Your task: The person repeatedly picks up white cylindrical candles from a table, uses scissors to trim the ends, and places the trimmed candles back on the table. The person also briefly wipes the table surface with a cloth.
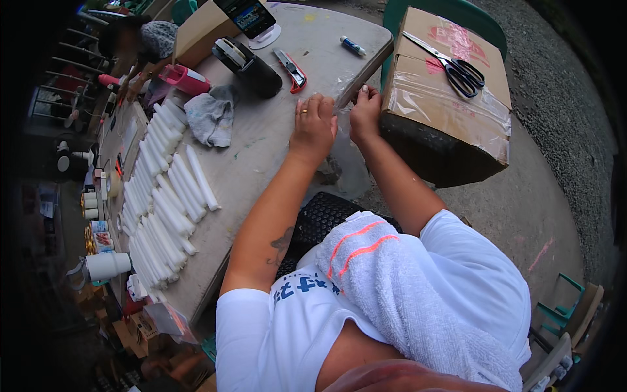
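My left hand (313,122), a ring on one finger, rests at the table's edge with its fingers bent over; what lies under them is hidden. Just beyond that edge, my right hand (366,112) pinches what looks like clear plastic film (353,166). The film hangs between my forearms. Black bubble wrap (321,220) lies below, at my lap. To the right of my right hand stands a taped cardboard box (426,88), with black-handled scissors (455,71) on top. A red-and-grey box cutter (292,71) lies beyond my left hand.
Several rows of white sticks (166,215), possibly candles, cover the table's left side. Near them are a grey cloth (210,115), a black tape dispenser (250,68), a pink container (186,78) and a phone (247,17) on a stand. Another person (156,41) is at far left.
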Demonstrator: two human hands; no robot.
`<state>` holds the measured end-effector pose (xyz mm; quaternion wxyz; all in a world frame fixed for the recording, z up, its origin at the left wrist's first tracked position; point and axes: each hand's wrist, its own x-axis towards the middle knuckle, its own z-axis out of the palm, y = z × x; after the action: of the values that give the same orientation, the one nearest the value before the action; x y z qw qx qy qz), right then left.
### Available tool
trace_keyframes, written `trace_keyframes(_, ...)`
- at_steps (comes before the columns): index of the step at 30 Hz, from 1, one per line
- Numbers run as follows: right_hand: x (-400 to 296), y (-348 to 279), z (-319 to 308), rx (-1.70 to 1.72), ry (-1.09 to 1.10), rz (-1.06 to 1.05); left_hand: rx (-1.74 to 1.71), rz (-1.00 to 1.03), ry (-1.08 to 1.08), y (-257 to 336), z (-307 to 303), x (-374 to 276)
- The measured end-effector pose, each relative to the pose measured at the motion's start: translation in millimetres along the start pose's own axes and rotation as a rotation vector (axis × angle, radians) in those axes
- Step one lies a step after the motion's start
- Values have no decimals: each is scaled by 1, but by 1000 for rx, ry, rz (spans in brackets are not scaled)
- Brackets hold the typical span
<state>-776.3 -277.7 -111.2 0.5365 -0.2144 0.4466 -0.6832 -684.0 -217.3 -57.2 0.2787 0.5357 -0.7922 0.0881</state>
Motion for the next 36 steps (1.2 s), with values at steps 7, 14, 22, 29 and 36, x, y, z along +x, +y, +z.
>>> trace_keyframes(7,11,2,-14,28,-110,72,-48,-2,34,-4,-2,-2)
trace_keyframes(14,1,30,-49,-633,-198,-492,-66,-16,27,-2,-3,0)
trace_keyframes(22,9,71,-102,-2185,-575,-547,25,-59,-73,-6,-1,-3)
trace_keyframes(29,69,143,-208,-1974,-357,-1023,37,-11,-81,-4,2,0)
trace_keyframes(36,7,26,-174,-2612,-959,-1332,95,-42,-34,-13,-2,-11)
